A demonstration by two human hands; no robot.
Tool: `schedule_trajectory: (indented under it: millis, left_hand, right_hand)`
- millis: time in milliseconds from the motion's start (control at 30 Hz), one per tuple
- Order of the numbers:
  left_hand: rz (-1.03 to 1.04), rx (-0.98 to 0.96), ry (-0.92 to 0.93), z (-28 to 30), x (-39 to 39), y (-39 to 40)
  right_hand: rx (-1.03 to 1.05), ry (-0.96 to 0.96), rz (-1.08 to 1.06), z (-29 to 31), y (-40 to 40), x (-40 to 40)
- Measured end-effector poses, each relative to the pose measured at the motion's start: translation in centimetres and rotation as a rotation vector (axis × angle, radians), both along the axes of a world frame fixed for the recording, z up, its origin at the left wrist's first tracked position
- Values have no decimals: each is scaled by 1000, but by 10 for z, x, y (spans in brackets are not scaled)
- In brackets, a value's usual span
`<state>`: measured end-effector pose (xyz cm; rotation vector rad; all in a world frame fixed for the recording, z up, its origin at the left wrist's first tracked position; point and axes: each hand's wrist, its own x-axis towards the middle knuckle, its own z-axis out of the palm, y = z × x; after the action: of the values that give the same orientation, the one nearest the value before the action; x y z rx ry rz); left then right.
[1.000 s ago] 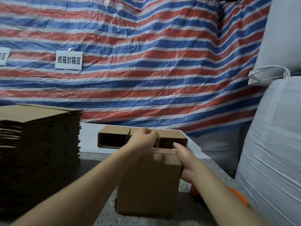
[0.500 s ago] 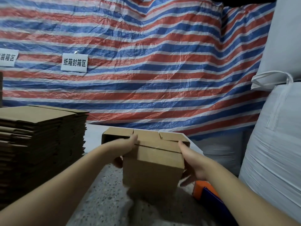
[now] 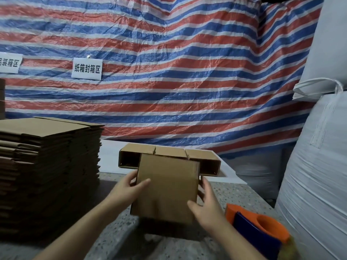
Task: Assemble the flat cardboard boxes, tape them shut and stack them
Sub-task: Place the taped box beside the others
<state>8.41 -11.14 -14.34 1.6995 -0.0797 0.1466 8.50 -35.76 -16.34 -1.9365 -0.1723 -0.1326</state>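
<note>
Both forearms reach forward, the left hand (image 3: 129,186) and right hand (image 3: 206,205) gripping opposite sides of a box (image 3: 167,186).

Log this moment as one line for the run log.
step: box handling | left hand: holds box left edge | right hand: holds right edge | tape dispenser: idle, right | flat stack: left

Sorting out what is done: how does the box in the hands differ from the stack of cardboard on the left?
The held box is folded up into a box; the stack is flat sheets. The box is a single piece gripped by both hands above the table; the stack is many layers resting on it. Both are plain brown cardboard.
</note>
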Motion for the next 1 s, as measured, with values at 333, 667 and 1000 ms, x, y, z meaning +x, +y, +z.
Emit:
schedule_trajectory:
  millis: [333, 667, 1000]
  left_hand:
    - [150, 130, 317, 23, 9, -1]
    - [106, 378, -61, 52, 29, 36]
    - [397, 502, -154, -45, 46, 88]
  right_hand:
    - [33, 206, -284, 36, 16, 9]
    - [-191, 28, -28, 62, 17, 24]
    - [-354, -12, 167, -25, 88, 72]
